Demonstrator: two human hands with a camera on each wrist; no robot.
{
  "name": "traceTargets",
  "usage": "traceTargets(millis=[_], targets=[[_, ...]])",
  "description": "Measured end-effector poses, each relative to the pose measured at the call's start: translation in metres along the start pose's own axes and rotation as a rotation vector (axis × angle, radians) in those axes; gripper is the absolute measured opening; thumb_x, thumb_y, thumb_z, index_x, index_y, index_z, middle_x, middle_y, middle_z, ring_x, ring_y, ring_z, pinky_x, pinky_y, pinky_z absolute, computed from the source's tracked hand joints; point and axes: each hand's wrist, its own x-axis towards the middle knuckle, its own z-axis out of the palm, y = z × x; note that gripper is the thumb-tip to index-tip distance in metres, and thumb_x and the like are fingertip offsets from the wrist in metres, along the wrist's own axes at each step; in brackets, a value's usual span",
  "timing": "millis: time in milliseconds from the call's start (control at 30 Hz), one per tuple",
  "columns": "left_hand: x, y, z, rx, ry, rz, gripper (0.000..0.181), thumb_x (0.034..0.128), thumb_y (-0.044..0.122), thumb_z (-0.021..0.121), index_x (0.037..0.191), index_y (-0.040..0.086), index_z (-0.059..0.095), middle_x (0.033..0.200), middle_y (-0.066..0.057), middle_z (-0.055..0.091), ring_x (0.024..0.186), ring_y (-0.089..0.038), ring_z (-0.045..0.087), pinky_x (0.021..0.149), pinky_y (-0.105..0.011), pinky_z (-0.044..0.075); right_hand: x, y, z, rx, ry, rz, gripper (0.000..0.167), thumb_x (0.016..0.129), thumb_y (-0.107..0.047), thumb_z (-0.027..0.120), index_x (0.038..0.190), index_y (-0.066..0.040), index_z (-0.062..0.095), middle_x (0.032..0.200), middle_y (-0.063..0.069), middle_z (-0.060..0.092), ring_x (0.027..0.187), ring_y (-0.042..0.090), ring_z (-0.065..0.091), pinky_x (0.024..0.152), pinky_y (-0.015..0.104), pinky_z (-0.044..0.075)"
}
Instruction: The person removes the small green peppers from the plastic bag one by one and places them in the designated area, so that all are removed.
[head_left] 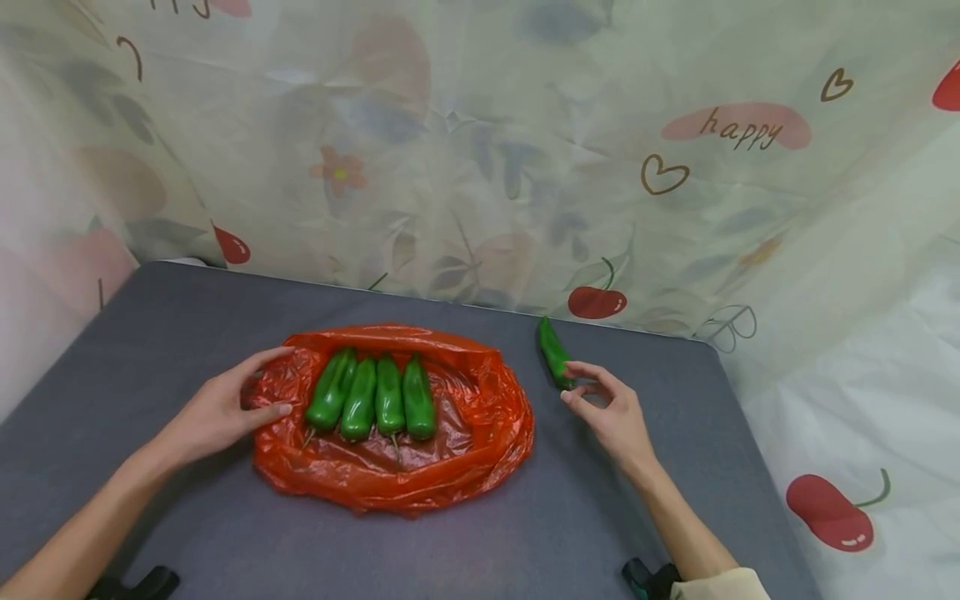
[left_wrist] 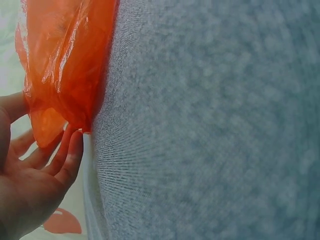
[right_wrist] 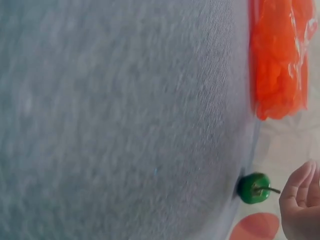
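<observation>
In the head view, the left hand [head_left: 212,411] is holding a red plastic bag's [head_left: 501,433] left end in loosely curved fingers, four green peppers [head_left: 361,402] are lying side by side inside it, and the right hand [head_left: 613,417], its thumb and forefinger parted and released, is hovering by the near end of a lone pepper [head_left: 552,348] right of the bag. In the left wrist view, fingers are curving round the bag; in the right wrist view, the lone pepper's stem is pointing toward the hand.
</observation>
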Motion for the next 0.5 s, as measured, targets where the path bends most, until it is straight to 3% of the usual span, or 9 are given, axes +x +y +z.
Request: traceTargets(millis=[233,500], targets=[[-0.002,-0.002,0.001,0.009,-0.002,-0.008,0.073,0.0901,0.028,0.076,0.151,0.012,0.039,0.13,-0.022,0.058,0.104,-0.028,0.062,0.076,-0.025,0.053,-0.002,-0.005,0.015,0.085,-0.061,-0.036,0.041,0.091,-0.006,0.073,0.13,-0.002,0.062,0.122,0.024,0.063,0.092,0.019,0.064,0.077,0.025,0.054],[0.0,0.0,0.0,0.027,0.0,0.015,0.073,0.0886,0.026,0.077,0.151,0.014,0.041,0.129,-0.021,0.059,0.1,-0.025,0.061,0.076,-0.026,0.053,0.0,-0.015,0.037,0.26,-0.168,-0.061,0.042,0.092,-0.001,0.069,0.132,0.005,0.057,0.127,0.029,0.059,0.108,0.035,0.065,0.085,0.035,0.055]])
